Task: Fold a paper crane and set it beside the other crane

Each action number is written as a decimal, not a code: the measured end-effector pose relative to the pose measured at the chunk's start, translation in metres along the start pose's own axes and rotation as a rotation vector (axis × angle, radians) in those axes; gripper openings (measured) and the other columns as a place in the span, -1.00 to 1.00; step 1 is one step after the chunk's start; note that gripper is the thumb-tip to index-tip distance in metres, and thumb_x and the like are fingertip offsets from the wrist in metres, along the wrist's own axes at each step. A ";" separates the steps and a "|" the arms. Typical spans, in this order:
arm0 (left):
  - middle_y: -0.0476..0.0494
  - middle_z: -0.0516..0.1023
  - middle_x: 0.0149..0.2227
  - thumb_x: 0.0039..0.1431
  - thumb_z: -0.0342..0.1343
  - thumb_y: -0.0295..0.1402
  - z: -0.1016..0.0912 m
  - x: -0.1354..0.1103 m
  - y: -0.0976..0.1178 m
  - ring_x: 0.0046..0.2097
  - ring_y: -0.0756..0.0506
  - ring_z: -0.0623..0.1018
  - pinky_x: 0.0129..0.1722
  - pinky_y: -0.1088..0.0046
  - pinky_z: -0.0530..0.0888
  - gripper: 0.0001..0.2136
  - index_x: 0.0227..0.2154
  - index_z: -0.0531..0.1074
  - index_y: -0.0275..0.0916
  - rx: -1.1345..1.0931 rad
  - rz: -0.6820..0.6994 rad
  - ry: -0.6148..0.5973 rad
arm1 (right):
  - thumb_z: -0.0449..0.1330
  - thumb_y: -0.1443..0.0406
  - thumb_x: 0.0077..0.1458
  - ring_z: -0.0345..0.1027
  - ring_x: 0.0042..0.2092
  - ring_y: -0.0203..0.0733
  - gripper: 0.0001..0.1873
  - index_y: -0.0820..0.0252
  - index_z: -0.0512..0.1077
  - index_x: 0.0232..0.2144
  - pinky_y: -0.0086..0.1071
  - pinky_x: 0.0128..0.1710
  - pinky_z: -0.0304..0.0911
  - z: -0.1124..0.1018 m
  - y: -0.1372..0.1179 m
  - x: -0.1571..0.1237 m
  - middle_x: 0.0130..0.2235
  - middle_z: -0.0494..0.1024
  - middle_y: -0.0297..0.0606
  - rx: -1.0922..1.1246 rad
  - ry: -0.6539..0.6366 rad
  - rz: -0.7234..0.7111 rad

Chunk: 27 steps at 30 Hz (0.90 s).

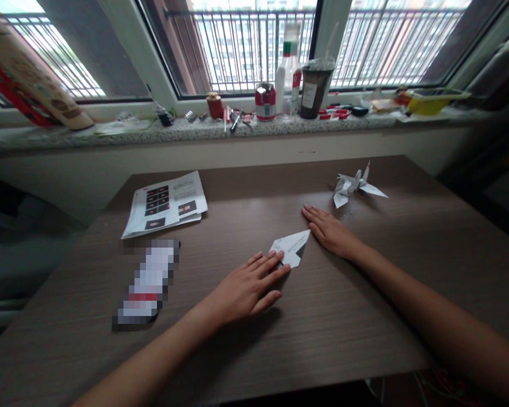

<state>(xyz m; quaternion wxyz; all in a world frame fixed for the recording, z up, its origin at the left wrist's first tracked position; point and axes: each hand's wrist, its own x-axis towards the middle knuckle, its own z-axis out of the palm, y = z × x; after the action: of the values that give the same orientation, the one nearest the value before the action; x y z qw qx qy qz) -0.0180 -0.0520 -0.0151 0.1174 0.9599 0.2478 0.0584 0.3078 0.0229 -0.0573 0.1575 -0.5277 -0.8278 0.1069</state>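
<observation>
A small folded piece of white paper (292, 247) lies flat on the brown wooden table (365, 316). My left hand (248, 288) rests palm down with fingers stretched out, its fingertips pressing the paper's near left corner. My right hand (328, 229) lies flat and open just right of the paper, its thumb side touching the paper's far tip. A finished paper crane (356, 186) stands beyond my right hand, apart from it.
Printed sheets (167, 204) lie at the table's left, with a pixelated oblong object (146, 282) nearer me. The stone windowsill (110, 133) behind holds a red can (265, 102), bottles (286, 73), a dark cup (314, 87), pens and a yellow tray (432, 102).
</observation>
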 end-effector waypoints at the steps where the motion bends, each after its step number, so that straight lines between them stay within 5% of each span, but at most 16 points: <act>1: -0.22 0.04 0.49 0.52 -0.07 -0.11 -0.001 0.001 0.001 0.48 -0.26 0.13 0.45 0.10 0.12 -0.46 0.45 0.11 -0.15 0.002 -0.005 0.000 | -0.18 0.13 0.49 -0.06 0.48 -0.04 -0.40 0.16 0.11 0.45 0.04 0.46 -0.10 -0.002 -0.001 0.000 0.47 0.11 -0.10 0.017 0.008 0.006; 4: -0.25 0.12 0.47 0.52 -0.07 -0.10 -0.006 0.003 0.002 0.46 -0.28 0.19 0.43 0.05 0.16 -0.48 0.43 0.15 -0.14 0.011 -0.020 -0.021 | -0.13 0.14 0.49 -0.02 0.47 0.04 -0.44 0.12 0.17 0.42 0.23 0.44 -0.13 -0.011 -0.010 -0.004 0.46 0.14 -0.08 0.040 0.073 -0.004; 9: -0.21 0.27 0.41 0.53 -0.06 -0.11 -0.013 0.008 0.000 0.39 -0.27 0.33 0.40 0.00 0.20 -0.56 0.36 0.27 -0.07 0.012 -0.033 -0.013 | 0.04 0.22 0.45 0.07 0.45 -0.05 -0.54 0.04 0.33 0.33 0.06 0.41 0.07 -0.025 -0.033 -0.017 0.43 0.24 -0.15 0.113 0.076 -0.257; 12: -0.17 0.37 0.35 0.51 -0.03 -0.12 -0.015 0.014 -0.003 0.33 -0.26 0.40 0.40 -0.03 0.19 -0.60 0.30 0.33 -0.05 0.024 -0.017 0.013 | 0.12 0.28 0.41 0.18 0.40 -0.02 -0.60 0.00 0.43 0.24 0.14 0.42 0.04 -0.023 -0.038 -0.024 0.37 0.35 -0.18 0.104 0.022 -0.368; 21: -0.30 0.49 0.21 0.43 0.13 -0.28 -0.010 0.028 -0.017 0.21 -0.26 0.51 0.28 0.06 0.41 -0.62 0.22 0.38 -0.28 0.084 -0.043 0.131 | 0.19 0.32 0.37 0.36 0.29 0.01 -0.63 0.01 0.49 0.18 0.12 0.36 0.18 -0.016 -0.036 -0.031 0.26 0.50 -0.15 0.111 0.013 -0.378; 27: -0.28 0.53 0.15 0.45 0.11 -0.32 -0.003 0.028 -0.023 0.08 -0.24 0.58 0.06 0.11 0.57 -0.69 0.18 0.44 -0.21 0.066 -0.066 0.184 | 0.18 0.33 0.36 0.41 0.24 0.03 -0.59 0.10 0.47 0.22 0.00 0.22 0.38 -0.017 -0.039 -0.033 0.27 0.48 -0.06 0.159 -0.018 -0.360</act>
<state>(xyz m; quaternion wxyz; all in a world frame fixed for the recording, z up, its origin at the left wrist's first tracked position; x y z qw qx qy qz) -0.0046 -0.0180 -0.0168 0.0644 0.9451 0.2908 0.1344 0.2940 -0.0230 -0.0330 0.2079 -0.3563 -0.8991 0.1466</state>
